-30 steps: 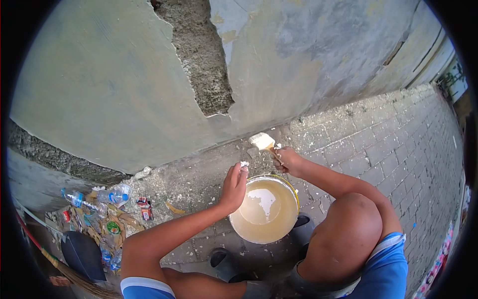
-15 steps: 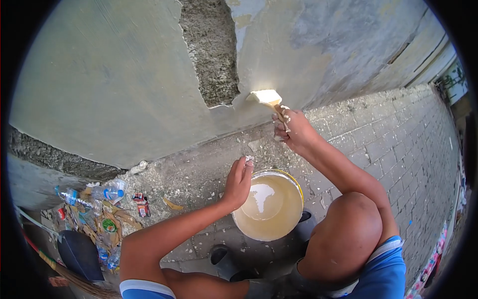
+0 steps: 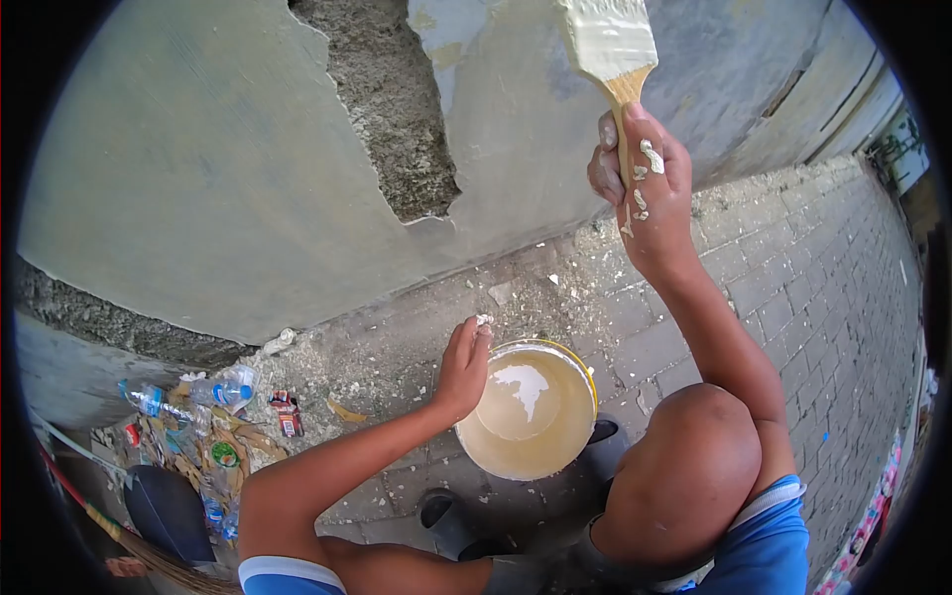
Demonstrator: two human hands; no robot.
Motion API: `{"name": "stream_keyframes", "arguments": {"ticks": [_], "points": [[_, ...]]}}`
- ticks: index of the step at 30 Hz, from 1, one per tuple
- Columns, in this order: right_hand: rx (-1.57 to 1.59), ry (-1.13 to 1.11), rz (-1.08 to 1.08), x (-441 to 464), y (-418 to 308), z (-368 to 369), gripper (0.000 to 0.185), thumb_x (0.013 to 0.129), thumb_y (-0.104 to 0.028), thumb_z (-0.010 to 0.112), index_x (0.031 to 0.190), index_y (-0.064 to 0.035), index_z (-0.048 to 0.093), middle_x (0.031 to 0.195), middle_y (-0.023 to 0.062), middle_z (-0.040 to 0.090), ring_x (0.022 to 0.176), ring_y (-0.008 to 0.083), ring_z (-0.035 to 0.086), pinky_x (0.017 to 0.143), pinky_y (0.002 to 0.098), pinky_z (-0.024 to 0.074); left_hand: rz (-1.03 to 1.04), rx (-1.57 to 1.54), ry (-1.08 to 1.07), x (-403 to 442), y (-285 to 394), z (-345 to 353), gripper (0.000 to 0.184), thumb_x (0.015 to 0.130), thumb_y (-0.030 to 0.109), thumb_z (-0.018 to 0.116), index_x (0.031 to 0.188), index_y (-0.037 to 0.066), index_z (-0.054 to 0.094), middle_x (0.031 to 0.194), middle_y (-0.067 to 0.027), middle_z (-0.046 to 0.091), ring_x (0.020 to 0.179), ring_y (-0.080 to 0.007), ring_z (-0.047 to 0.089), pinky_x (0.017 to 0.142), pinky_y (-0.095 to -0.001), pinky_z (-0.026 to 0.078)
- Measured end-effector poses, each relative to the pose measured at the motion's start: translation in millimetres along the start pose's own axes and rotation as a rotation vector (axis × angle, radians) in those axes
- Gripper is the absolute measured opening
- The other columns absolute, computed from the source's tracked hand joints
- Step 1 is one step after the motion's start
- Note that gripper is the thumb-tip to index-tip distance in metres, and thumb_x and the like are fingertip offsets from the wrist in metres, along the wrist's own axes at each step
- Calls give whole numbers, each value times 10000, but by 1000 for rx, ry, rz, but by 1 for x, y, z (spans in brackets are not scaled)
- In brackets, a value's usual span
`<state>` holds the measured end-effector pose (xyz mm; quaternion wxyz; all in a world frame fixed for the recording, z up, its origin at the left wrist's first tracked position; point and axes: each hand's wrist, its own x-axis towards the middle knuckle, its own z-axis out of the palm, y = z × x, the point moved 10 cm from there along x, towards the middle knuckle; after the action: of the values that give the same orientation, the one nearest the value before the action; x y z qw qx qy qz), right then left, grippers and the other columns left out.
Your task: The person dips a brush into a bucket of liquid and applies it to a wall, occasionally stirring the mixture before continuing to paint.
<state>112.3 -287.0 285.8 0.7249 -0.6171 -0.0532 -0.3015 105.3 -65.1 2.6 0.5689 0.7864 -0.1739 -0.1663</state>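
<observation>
My right hand, smeared with pale paint, is closed round the wooden handle of a wide paintbrush. Thick cream-white paint coats its bristles, raised in front of the wall. My left hand is at the left rim of a bucket of cream paint; its fingers are bent together, with something white at the fingertips too small to make out. A rough strip of bare, unplastered wall runs down left of the brush.
Plastic bottles, a red pack and scraps lie at the lower left, beside a broom and a dark rounded object. Paving runs along the wall to the right. My knee is right of the bucket.
My right hand has lifted the brush from near the ground, past the lower wall, to high in the view and closer to the camera. My left hand has stayed by the bucket.
</observation>
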Motion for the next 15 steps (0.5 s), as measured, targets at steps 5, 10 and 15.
{"name": "stream_keyframes", "arguments": {"ticks": [5, 10, 15], "points": [[-276, -27, 239, -35, 70, -62, 353, 1044, -311, 521, 837, -28, 563, 608, -46, 429, 533, 61, 415, 500, 251, 345, -109, -75, -63, 4, -20, 4, 421, 1063, 310, 423, 1331, -10, 475, 1225, -162, 576, 1114, -267, 579, 968, -370, 437], [-792, -349, 336, -58, 96, -95, 343, 991, -312, 610, 890, 5, 695, 583, 42, 548, 525, 136, 506, 514, 320, 395, -312, -235, -245, 5, -32, 6, 429, 1063, 369, 391, 1343, 55, 476, 1238, -113, 582, 1162, -213, 550, 961, -387, 438], [-772, -854, 165, -97, 89, -68, 235, 892, -270, 688, 910, -39, 731, 714, 178, 659, 635, 371, 599, 584, 444, 459, -581, -286, -418, -20, -43, -11, 474, 1052, 415, 421, 1391, 84, 418, 1286, -88, 552, 1176, -197, 537, 953, -405, 456]]}}
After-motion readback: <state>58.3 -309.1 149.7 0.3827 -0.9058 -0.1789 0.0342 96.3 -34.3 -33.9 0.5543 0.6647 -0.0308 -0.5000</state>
